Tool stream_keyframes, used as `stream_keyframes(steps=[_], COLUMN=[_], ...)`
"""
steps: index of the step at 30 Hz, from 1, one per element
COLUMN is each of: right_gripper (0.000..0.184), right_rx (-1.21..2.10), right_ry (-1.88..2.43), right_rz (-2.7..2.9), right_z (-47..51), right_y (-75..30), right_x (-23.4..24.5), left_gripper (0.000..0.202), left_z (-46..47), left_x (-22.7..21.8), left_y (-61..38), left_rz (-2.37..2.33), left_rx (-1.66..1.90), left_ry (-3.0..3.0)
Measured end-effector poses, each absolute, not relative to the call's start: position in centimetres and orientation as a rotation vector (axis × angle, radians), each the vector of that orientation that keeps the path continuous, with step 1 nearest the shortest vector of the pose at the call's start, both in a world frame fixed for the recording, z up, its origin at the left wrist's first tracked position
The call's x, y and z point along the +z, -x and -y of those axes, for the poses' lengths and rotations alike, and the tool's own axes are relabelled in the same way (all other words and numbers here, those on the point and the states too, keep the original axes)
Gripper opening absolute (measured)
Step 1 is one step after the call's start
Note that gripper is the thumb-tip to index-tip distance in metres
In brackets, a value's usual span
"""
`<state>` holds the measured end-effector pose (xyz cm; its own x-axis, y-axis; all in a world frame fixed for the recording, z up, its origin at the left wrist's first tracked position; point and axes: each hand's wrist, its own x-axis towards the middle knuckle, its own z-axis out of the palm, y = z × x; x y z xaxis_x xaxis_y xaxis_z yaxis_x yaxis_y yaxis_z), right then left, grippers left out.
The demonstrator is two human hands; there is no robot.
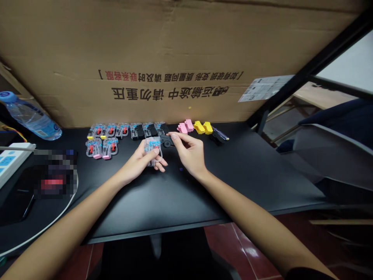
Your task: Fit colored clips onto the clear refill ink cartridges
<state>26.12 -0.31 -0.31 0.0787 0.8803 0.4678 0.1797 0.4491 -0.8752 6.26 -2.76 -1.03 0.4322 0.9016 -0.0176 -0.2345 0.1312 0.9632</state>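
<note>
Clear plastic piece (152, 148) in left hand (139, 161), black part (166, 141) in right hand (190, 154)

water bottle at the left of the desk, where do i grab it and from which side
Likely round the middle of the water bottle, from above. It lies on its side, blue cap pointing left, so the round flank faces up for fingers to wrap. The left hand is nearer but holds a clear cartridge; the right hand pinches a black part.
</note>
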Motion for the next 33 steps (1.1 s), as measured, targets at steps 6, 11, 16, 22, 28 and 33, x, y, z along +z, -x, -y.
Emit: stream_keyframes(steps=[6,11,16,22,28,33], right_gripper=[0.036,0.038,0.043,0.057,0.058,0.060], right_rx=[0.835,0.836,0.685,0.734,0.679,0.646], right_ry=[0.962,0.933,0.932,0.901,0.864,0.849], right_rz=[1.422,1.578,1.820,1.988,2.036,2.088], right_z=[0.0,-0.1,0.2,0.8,0.8,0.7], right_y=[-26.1,-26.0,-26.3,-26.1,-26.2,-26.5], right_x=[-0.9,-1.4,-1.1,-1.1,-1.4,-1.4], left_gripper=[0.055,0.057,0.057,0.051,0.047,0.045], left_z=[2.8,2.6,2.6,2.4,2.3,2.5], left_x=[-1.1,-0.8,-1.0,-1.3,-1.3,-1.1], left_y=[-6.4,-6.1,-6.1,-6.0,-5.9,-6.0], left_rz=[-0.744,-0.738,-0.735,-0.734,-0.722,-0.718], left_rx=[0.947,0.956,0.972,0.975,0.987,1.012], left_ry=[-1.134,-1.132,-1.148,-1.135,-1.147,-1.195])
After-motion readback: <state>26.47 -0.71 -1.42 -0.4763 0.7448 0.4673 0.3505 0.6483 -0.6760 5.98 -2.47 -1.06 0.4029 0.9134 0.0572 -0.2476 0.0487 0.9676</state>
